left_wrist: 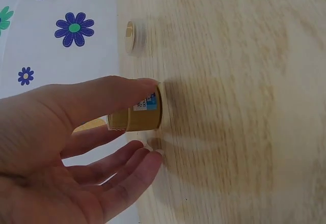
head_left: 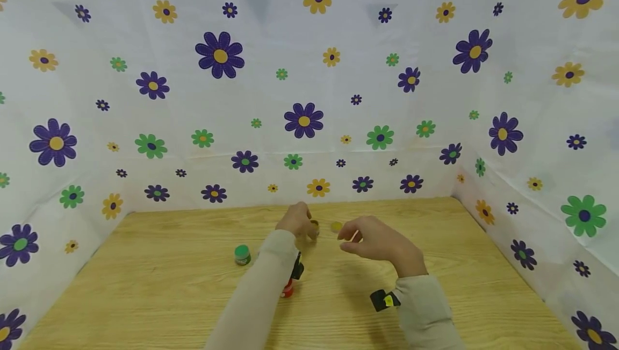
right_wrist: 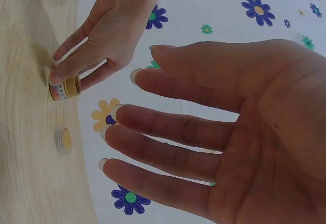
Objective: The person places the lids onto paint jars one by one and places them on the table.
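Note:
Near the back of the table my left hand (head_left: 294, 221) grips a small gold-brown paint jar (left_wrist: 145, 117) between thumb and fingers. A label shows on the jar's side, and its base is right at the tabletop. The jar's mouth has no lid on it in the right wrist view. A round clear-rimmed lid (head_left: 336, 227) with a yellowish face lies on the wood just right of the jar. My right hand (head_left: 374, 240) is raised beside that lid, fingers loosely bent and apart, with nothing in it.
A jar with a green lid (head_left: 242, 255) stands to the left of my left forearm. Partly hidden by that forearm is a red jar (head_left: 288, 289), nearer to me. White flowered cloth (head_left: 271, 97) rises behind the wooden table (head_left: 159, 275) and along both its sides.

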`<move>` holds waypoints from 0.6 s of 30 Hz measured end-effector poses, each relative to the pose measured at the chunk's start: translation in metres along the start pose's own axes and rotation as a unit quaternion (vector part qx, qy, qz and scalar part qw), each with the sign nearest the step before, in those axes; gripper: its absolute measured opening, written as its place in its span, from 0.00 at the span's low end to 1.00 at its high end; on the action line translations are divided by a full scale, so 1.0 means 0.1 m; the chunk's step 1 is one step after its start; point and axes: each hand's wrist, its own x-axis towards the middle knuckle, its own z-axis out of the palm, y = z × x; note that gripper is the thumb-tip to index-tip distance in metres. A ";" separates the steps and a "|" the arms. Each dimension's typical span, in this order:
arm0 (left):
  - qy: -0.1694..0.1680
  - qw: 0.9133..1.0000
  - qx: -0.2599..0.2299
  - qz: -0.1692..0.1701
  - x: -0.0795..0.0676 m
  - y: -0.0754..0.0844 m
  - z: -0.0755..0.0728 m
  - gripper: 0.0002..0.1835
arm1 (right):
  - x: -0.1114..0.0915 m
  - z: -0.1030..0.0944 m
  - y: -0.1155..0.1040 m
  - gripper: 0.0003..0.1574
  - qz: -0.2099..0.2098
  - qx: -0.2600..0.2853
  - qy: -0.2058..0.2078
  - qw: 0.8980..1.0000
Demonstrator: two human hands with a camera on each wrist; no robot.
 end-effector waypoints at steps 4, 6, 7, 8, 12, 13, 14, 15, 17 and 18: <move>0.011 1.000 0.006 0.005 0.04 -0.01 0.04 0.25 | 0.00 0.01 0.01 0.12 0.000 0.002 -0.001 1.000; 0.015 1.000 0.009 0.007 0.06 -0.01 0.05 0.24 | 0.00 0.01 0.02 0.12 -0.007 0.002 -0.003 1.000; 0.015 1.000 0.010 0.008 0.07 0.00 0.05 0.23 | 0.00 0.01 0.01 0.13 -0.009 0.003 -0.003 1.000; 0.016 1.000 0.013 0.009 0.07 0.00 0.05 0.23 | 0.00 0.01 0.01 0.13 -0.011 0.003 -0.004 1.000; 0.026 0.999 0.017 0.019 0.06 0.01 0.01 0.23 | 0.01 0.01 0.00 0.13 -0.005 0.001 -0.006 1.000; 0.031 0.999 0.016 0.024 0.05 0.02 -0.01 0.23 | 0.01 0.02 0.00 0.13 0.000 0.001 -0.006 1.000; 0.036 0.999 0.013 0.029 0.04 0.03 -0.03 0.22 | 0.02 0.02 0.00 0.12 0.004 0.000 -0.006 1.000; 0.038 0.999 0.009 0.033 0.03 0.04 -0.05 0.22 | 0.02 0.03 0.00 0.12 0.007 -0.001 -0.005 1.000; 0.042 0.998 0.001 0.043 0.00 0.05 -0.11 0.22 | 0.04 0.04 0.00 0.11 0.014 0.000 -0.005 1.000; 0.042 0.998 -0.003 0.048 -0.01 0.06 -0.13 0.22 | 0.05 0.05 0.00 0.11 0.016 -0.001 -0.005 1.000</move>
